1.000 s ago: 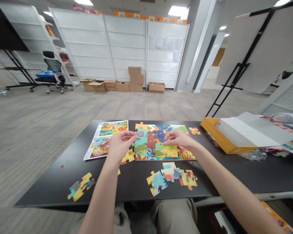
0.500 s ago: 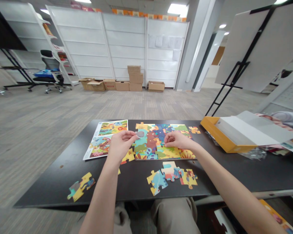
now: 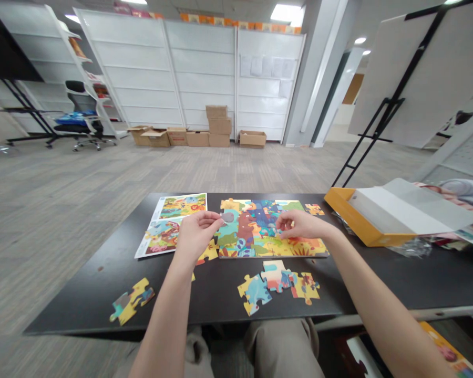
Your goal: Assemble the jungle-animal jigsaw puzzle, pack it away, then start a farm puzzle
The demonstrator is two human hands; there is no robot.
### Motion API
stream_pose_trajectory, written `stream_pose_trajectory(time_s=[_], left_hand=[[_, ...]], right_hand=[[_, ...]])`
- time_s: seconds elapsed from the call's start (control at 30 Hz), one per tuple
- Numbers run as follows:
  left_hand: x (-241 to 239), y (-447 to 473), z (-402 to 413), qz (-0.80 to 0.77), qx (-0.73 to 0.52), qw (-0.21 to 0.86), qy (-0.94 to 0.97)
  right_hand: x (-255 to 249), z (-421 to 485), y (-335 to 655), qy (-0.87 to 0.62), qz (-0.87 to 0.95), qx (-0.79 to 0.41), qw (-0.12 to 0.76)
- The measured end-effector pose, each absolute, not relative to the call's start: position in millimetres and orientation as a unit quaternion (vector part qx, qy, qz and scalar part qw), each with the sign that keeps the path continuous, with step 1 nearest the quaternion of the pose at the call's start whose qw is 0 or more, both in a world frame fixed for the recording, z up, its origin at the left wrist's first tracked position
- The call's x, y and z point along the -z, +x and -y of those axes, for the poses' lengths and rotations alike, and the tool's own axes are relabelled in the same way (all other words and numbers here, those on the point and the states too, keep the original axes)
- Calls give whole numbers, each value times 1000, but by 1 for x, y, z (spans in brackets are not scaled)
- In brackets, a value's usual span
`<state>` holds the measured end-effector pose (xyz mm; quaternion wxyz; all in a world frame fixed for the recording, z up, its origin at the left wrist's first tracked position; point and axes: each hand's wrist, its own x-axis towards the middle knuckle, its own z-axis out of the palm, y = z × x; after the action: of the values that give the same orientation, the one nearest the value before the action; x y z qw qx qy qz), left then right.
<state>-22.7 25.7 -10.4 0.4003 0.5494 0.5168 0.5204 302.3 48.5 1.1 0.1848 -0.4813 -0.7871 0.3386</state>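
Here, head view, the only one. Item: assembled puzzle [image 3: 268,231], a flat sheet of interlocked card pieces lying on the dark table [image 3: 82,283], just right of a printed reference sheet [image 3: 169,223].

Left hand [image 3: 195,236]: fingers curled, tips pinched together at the puzzle's left edge beside a grey patch; whether a piece sits between them cannot be told.

Right hand [image 3: 303,224]: fingers bent down, tips pressing on the puzzle's right-centre; nothing lifted.

Handling, judged: light, thin, stiff card within each piece, but the joined sheet is weak at its seams and likely to buckle or part if raised by one edge. Best taken by sliding flat, or by single pieces pinched at the edges.

Nearby: three joined loose pieces [image 3: 278,286] at the near edge; one stray piece [image 3: 131,302] far left; yellow box [image 3: 352,220] to the right, holding white card.
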Motion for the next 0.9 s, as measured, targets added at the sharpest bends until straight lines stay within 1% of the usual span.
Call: stream_pose_trajectory(time_s=[0.13,0.37,0.73,0.9], left_hand=[[11,-23,-26,-517,-518,405,548],[8,-20,-23,-520,-514,403,550],[8,-19,-24,-526,-508,403,551],[8,-19,-24,-523,-509,401,554]], right_hand=[[-2,-48,313,-481,794,-350,125],[-2,-49,321,-493,772,-386,106],[-6,-42,319,-495,784,-375,5],[-6,-42,317,-494,790,-362,-18]])
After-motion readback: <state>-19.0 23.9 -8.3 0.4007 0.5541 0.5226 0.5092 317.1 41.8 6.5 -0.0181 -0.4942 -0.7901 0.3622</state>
